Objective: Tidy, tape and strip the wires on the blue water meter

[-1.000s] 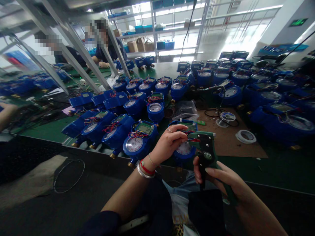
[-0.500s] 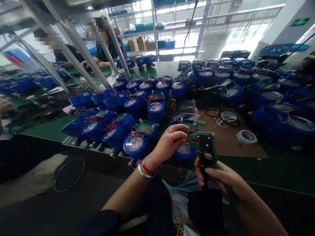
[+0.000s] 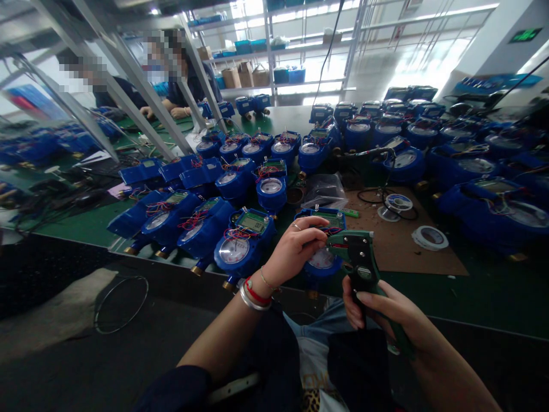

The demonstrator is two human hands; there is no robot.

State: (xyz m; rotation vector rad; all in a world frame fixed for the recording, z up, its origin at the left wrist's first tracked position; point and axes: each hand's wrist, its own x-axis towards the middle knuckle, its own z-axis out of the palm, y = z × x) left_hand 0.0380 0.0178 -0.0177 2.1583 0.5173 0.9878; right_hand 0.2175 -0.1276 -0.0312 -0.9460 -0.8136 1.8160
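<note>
Just left of the right hand, closed around the green-handled wire stripper, the left hand pinched thin coloured wires. Both hovered over the round blue water meter at the green counter edge, the stripper's long axis upright, its head level with the wires.

Green tabletop, metal shelving with boxes at back, bright windows behind, slanted steel frame on the left.
</note>
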